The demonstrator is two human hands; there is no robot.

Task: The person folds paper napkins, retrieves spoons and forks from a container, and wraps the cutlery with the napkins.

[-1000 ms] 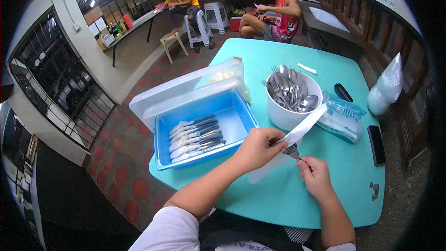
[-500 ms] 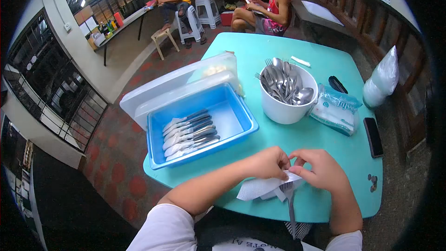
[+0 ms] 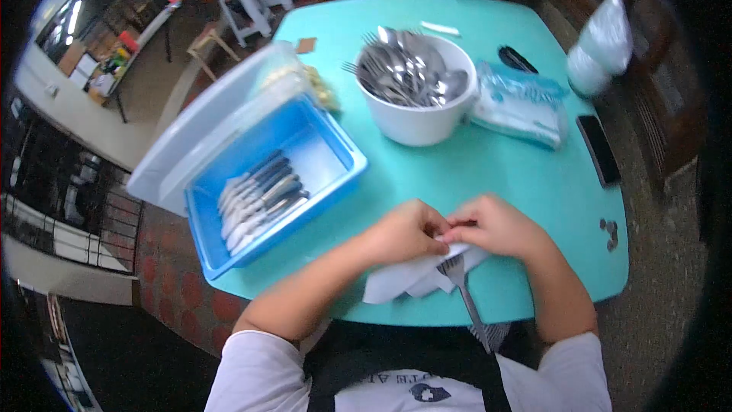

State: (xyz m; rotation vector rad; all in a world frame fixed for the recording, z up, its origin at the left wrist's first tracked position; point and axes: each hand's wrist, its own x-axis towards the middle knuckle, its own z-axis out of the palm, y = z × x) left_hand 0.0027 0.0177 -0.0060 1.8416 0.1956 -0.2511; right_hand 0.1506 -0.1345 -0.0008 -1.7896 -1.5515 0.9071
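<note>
My left hand (image 3: pixel 409 232) and my right hand (image 3: pixel 496 226) meet above the near edge of the turquoise table, fingers pinched on a white napkin (image 3: pixel 400 278). A fork (image 3: pixel 468 297) lies against the napkin, tines under the fingers and handle pointing toward my body. At the left, a blue tray (image 3: pixel 323 175) holds several utensils (image 3: pixel 263 194) with napkin-wrapped ends, side by side. A white tub (image 3: pixel 415 123) full of forks and spoons stands beyond my hands.
Right of the tub are a napkin pack (image 3: pixel 521 111), a black object (image 3: pixel 518 59), a phone (image 3: pixel 598 150), coins (image 3: pixel 610 234) and a plastic-wrapped roll (image 3: pixel 601 49). A clear lid (image 3: pixel 206 122) leans behind the tray. Two seated people are beyond the table.
My right hand has let go of the fork handle and joined my left hand at the napkin. The fork now points toward my body. The view has tilted down.
</note>
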